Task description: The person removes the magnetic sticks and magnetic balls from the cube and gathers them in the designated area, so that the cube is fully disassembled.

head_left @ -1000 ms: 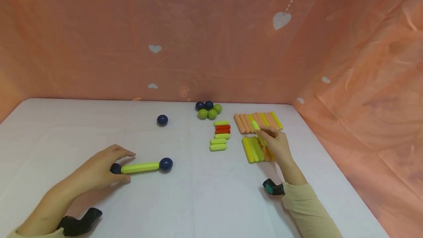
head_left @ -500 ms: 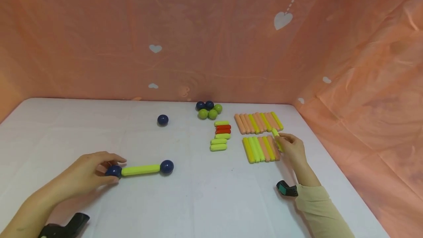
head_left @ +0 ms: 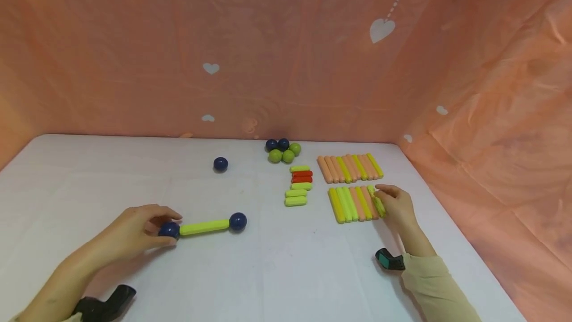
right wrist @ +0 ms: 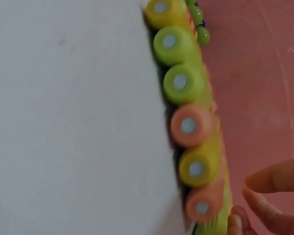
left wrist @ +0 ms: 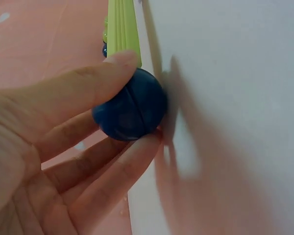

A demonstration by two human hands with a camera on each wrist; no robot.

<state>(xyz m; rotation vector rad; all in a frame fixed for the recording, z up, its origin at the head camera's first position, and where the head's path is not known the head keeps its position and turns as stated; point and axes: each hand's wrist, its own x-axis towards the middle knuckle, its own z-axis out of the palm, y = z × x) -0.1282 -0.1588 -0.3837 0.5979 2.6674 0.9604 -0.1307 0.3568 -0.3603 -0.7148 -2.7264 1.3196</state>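
My left hand [head_left: 138, 230] pinches a navy blue ball [left wrist: 130, 105] between thumb and fingers. A yellow-green magnetic rod [head_left: 204, 227] joins that ball, with a second navy ball [head_left: 238, 221] on its far end. At the right, my right hand [head_left: 397, 207] is beside the last yellow-green rod [head_left: 378, 202] of the front row, its fingertips close to the upper end. In the right wrist view the thumb and a finger show no rod between them; another fingertip sits right by the rod's side. That row [head_left: 353, 203] also has yellow, green and peach rods with grey end discs.
Behind lies a row of peach and yellow rods [head_left: 350, 168]. Several short green and red rods [head_left: 302, 174] are stacked flat left of it. Navy and green balls [head_left: 274, 155] cluster near the back edge; one navy ball [head_left: 221, 164] sits alone. An orange curtain [head_left: 286, 53] hangs behind.
My right hand has moved right and set the yellow-green rod at the end of the front row. In the last half second, my left hand has shifted the ball-ended rod rightward.
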